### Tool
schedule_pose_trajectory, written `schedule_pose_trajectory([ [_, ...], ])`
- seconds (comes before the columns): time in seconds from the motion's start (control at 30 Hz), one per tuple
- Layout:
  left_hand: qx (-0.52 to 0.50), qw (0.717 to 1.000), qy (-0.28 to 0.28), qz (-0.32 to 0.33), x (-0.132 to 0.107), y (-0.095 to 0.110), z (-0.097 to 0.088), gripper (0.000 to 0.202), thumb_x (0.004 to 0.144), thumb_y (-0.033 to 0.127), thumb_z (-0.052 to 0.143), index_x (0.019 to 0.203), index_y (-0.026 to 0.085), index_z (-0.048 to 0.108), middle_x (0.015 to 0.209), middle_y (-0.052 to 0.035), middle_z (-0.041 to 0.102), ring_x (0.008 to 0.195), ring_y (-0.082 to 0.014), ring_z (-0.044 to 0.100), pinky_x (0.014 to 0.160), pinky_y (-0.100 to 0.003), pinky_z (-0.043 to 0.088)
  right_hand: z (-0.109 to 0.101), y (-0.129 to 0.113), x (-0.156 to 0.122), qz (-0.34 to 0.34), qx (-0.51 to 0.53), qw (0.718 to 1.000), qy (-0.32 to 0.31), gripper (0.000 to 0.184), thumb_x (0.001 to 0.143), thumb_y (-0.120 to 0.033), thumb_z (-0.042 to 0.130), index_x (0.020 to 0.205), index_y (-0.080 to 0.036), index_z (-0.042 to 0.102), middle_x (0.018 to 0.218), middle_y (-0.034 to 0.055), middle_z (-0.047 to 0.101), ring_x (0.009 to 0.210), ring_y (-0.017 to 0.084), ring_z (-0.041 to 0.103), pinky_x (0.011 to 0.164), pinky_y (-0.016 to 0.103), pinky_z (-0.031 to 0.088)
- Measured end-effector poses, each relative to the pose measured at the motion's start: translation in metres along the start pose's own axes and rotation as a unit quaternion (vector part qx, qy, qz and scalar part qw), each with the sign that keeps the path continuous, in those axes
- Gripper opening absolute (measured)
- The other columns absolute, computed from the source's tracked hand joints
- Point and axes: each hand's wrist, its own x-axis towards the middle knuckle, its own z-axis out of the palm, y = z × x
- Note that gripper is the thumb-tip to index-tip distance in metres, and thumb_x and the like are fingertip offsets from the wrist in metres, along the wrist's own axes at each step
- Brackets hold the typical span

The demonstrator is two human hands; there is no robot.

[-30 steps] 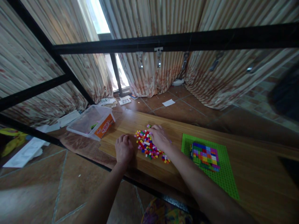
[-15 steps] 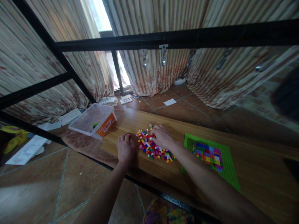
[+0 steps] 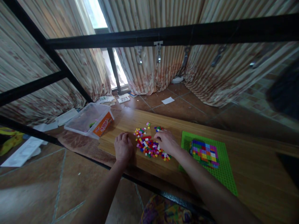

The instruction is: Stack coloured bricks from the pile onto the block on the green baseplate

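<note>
A loose heap of small coloured building bricks (image 3: 151, 146) lies on the wooden board. At its right side is my right hand (image 3: 166, 142), fingers bent down and pinched together among the bricks; whatever they hold is hidden. To the left of the heap rests my left hand (image 3: 123, 147), its fingers curled in on the board and no brick showing in them. A green baseplate (image 3: 225, 174) lies to the right, partly behind my right forearm. On it sits a low block of joined bricks (image 3: 204, 152) in many colours.
A clear plastic box (image 3: 81, 115) with an orange label stands at the board's (image 3: 254, 168) left end, a few green pieces inside. A black metal frame (image 3: 130, 40) crosses above. Papers (image 3: 168, 100) lie on the tiled floor, with curtains (image 3: 149, 71) behind.
My right hand has moved right, away from the upper middle of the heap, uncovering bricks there. A small group of bricks now shows beyond its fingers. My left hand stays on the board.
</note>
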Motion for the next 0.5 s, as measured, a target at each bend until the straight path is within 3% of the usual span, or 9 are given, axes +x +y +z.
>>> schedule_pose_trajectory([
  [0.23, 0.001, 1.0, -0.004, -0.005, 0.0, 0.0, 0.0, 0.029, 0.085, 0.02, 0.044, 0.106, 0.016, 0.065, 0.11, -0.0121, 0.063, 0.102, -0.0268, 0.055, 0.094, -0.042, 0.044, -0.009, 0.011, -0.033, 0.067, 0.046, 0.994, 0.074, 0.023, 0.085, -0.008, 0.052, 0.086, -0.021, 0.07, 0.089, 0.0037, 0.067, 0.086, 0.017, 0.061, 0.082, 0.029, 0.043],
  [0.5, 0.004, 1.0, -0.006, -0.001, 0.001, 0.001, -0.002, 0.029, 0.087, 0.021, 0.043, 0.106, 0.016, 0.065, 0.11, -0.0122, 0.063, 0.103, -0.0268, 0.055, 0.094, -0.042, 0.044, -0.008, 0.002, -0.034, 0.073, 0.004, 0.996, 0.055, 0.022, 0.085, -0.014, 0.057, 0.1, -0.022, 0.071, 0.097, 0.0058, 0.065, 0.096, 0.02, 0.057, 0.09, 0.032, 0.041],
])
